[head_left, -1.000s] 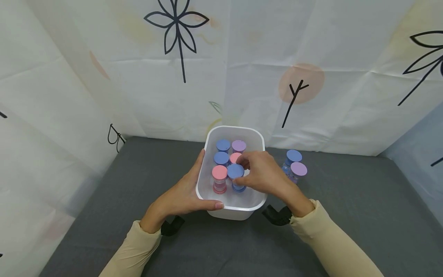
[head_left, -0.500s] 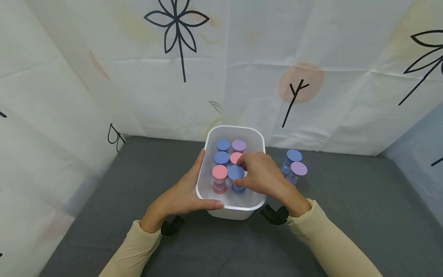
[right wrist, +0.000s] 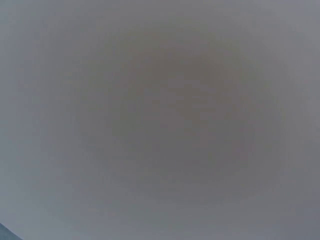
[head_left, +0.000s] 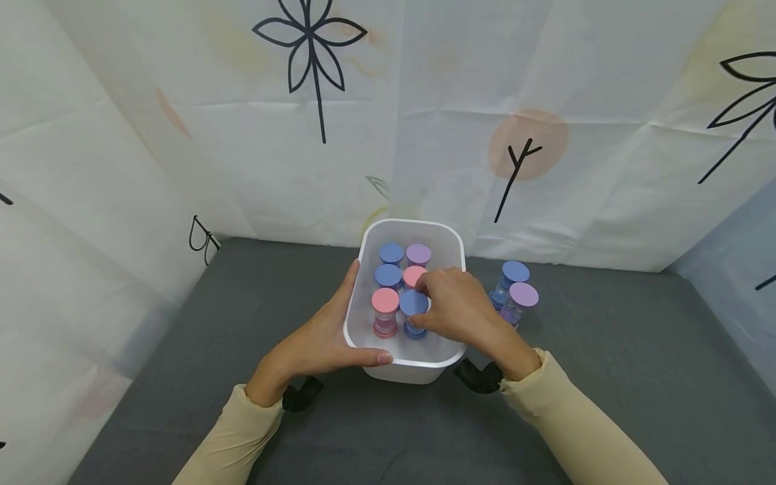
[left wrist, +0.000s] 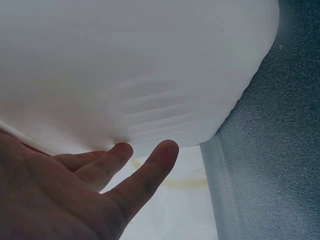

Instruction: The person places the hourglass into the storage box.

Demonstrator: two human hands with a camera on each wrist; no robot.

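A small clear cylinder with a blue cap (head_left: 413, 302) and a blue base stands inside the white bin (head_left: 418, 364), in the near half. Thumb and fingers of my right hand (head_left: 457, 306) pinch it from the right. To its left is a pink-capped cylinder (head_left: 384, 304) of the same kind. My left hand (head_left: 318, 340) rests against the bin's left side, its thumb lying along the near rim. In the left wrist view the straight fingers (left wrist: 145, 175) lie along the bin's outer wall. The right wrist view shows only a blurred pale surface (right wrist: 160, 150).
Farther back in the bin are two more blue-capped cylinders (head_left: 389, 275), a purple-capped one (head_left: 418, 254) and a pink-capped one (head_left: 414, 276). Right of the bin, a blue-capped (head_left: 514, 272) and a purple-capped cylinder (head_left: 523, 295) stand on the dark grey cloth (head_left: 636, 350). A patterned curtain hangs behind.
My right hand has shifted slightly left, and the base of the blue-capped cylinder has moved a little left with it. The left hand stays in place on the bin.
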